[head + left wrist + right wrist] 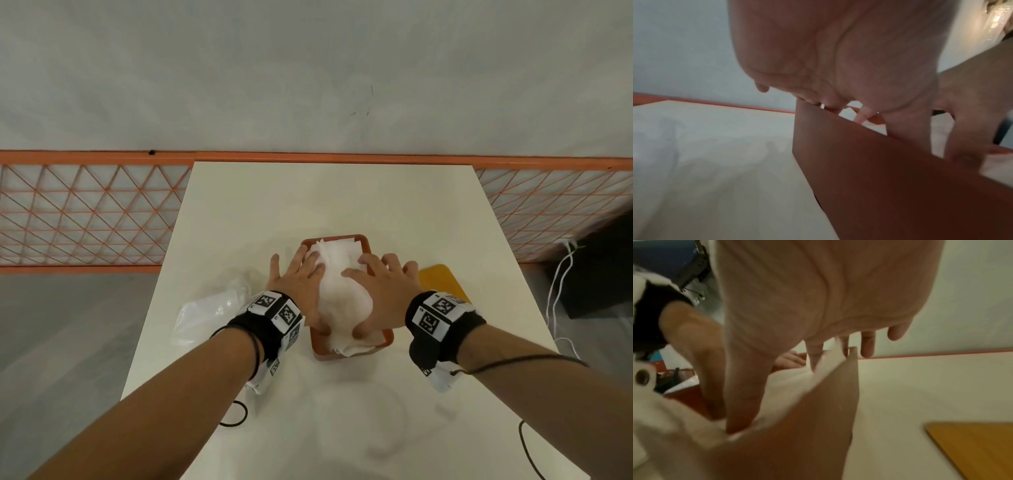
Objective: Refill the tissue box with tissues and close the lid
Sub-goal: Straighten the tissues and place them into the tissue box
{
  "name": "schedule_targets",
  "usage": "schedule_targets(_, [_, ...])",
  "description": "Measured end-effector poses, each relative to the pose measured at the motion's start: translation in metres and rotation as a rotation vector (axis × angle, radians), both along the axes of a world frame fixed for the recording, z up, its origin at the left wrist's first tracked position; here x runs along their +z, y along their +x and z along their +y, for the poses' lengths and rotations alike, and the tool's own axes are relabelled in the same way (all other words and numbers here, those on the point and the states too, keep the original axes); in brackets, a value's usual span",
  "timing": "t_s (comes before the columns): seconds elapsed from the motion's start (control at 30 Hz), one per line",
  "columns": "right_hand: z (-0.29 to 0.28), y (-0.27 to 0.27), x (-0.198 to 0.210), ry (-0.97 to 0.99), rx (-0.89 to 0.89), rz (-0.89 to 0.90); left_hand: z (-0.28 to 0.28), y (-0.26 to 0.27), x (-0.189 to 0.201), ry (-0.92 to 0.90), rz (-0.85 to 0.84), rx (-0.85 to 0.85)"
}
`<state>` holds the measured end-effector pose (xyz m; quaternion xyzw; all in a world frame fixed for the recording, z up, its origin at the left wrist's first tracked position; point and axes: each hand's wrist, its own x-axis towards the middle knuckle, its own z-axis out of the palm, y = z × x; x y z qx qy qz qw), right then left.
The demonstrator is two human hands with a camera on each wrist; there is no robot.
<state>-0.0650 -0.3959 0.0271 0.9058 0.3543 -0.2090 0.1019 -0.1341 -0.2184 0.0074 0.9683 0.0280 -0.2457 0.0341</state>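
Note:
An orange-brown tissue box (344, 236) stands open in the middle of the white table (308, 192). A stack of white tissues (342, 291) bulges above its rim. My left hand (299, 282) lies flat on the stack's left side, fingers spread and straight. My right hand (385, 286) presses the right side the same way, and both thumbs reach down at the stack's near end. In the wrist views, the left hand (838, 65) and right hand (818, 296) hang over the box wall (879, 178), with tissues (789, 382) sticking up past it. The yellow wooden lid (442, 281) lies flat just right of the box.
A crumpled clear plastic wrapper (212, 308) lies left of the box. A black elastic ring (234, 414) sits near the table's front left. An orange mesh fence (85, 212) runs behind the table. White cords (561, 291) and a dark box (596, 274) are off to the right.

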Motion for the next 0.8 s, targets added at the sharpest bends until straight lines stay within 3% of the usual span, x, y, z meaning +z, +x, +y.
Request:
schedule_targets(0.1, [-0.005, -0.007, -0.006, 0.0, -0.016, -0.037, -0.003, 0.004, 0.005, 0.017, -0.012, -0.009])
schedule_targets(0.27, [-0.003, -0.015, 0.0, 0.064, 0.037, -0.093, -0.024, -0.012, 0.009, -0.028, -0.185, -0.056])
schedule_targets(0.37, [-0.007, -0.019, 0.004, 0.14, 0.129, 0.047, -0.025, -0.017, 0.003, -0.016, -0.125, -0.059])
schedule_targets(0.47, [-0.011, -0.022, 0.003, 0.108, 0.101, 0.2, -0.019, -0.015, -0.004, 0.051, -0.097, -0.092])
schedule_targets(0.8, [-0.003, -0.017, -0.007, 0.161, 0.109, 0.125, -0.021, 0.0, -0.009, 0.172, -0.052, -0.147])
